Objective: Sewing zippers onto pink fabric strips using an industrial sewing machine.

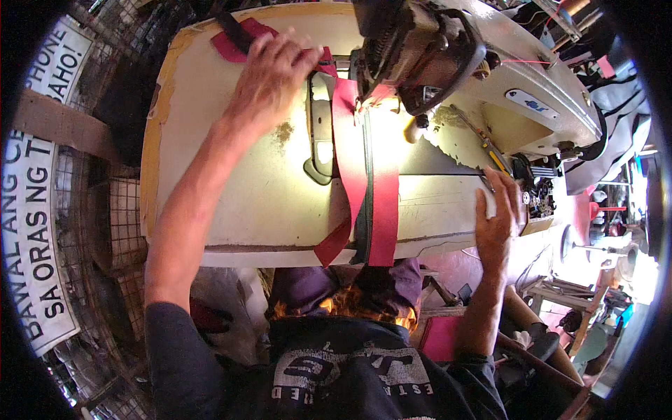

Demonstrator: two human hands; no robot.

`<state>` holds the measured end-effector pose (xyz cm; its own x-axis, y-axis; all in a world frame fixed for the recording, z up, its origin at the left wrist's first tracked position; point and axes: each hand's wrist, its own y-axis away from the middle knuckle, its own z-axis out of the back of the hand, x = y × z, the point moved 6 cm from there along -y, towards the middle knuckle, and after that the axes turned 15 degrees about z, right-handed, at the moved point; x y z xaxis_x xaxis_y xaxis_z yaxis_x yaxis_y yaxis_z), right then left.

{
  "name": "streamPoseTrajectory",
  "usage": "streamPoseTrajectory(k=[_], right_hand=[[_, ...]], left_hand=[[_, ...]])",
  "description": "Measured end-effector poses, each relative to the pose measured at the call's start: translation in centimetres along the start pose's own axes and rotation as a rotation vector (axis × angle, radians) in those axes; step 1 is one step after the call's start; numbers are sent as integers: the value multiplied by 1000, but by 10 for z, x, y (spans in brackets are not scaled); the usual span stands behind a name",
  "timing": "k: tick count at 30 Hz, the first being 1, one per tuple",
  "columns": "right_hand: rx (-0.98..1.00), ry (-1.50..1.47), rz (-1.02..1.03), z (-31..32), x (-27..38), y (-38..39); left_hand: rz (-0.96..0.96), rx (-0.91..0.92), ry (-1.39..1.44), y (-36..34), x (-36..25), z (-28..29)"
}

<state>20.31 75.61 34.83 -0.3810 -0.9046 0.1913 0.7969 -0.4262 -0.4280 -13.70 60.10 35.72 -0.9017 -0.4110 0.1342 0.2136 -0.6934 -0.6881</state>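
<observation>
Red fabric strips [385, 210] with a dark zipper [367, 175] between them run from under the sewing machine's head [420, 52] down over the table's front edge. Left of the needle area, my left hand [273, 80] is closed, its fingertips on a red piece of the fabric; its palm faces down and is slightly blurred. Beyond it lies another red and black end [241, 35]. My right hand [498, 213] is at the right front of the table, fingers bent together. A thin dark tip shows by its fingertips; what it belongs to is hidden.
A yellow-handled tool [495, 155] lies on the table [245, 189] near the sewing machine's body [532, 105]. A slotted metal plate [322, 133] is set left of the strips. Small parts [539, 199] crowd the right edge. A lettered sign [42, 231] stands at left.
</observation>
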Motion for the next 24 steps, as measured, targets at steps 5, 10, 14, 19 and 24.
streamPoseTrajectory(k=[5,10,14,19,24], right_hand=[[69,257,-12,-4,-43,22],[105,230,-33,-7,-6,0],[-48,-160,251,-18,103,-20],[116,-4,254,-75,187,-80],[48,149,114,-110,191,-119]], left_hand=[[61,371,-193,2,33,-28],[209,571,-59,50,8,9],[304,386,160,64,-10,30],[503,431,173,75,-5,22],[438,262,139,77,-8,30]])
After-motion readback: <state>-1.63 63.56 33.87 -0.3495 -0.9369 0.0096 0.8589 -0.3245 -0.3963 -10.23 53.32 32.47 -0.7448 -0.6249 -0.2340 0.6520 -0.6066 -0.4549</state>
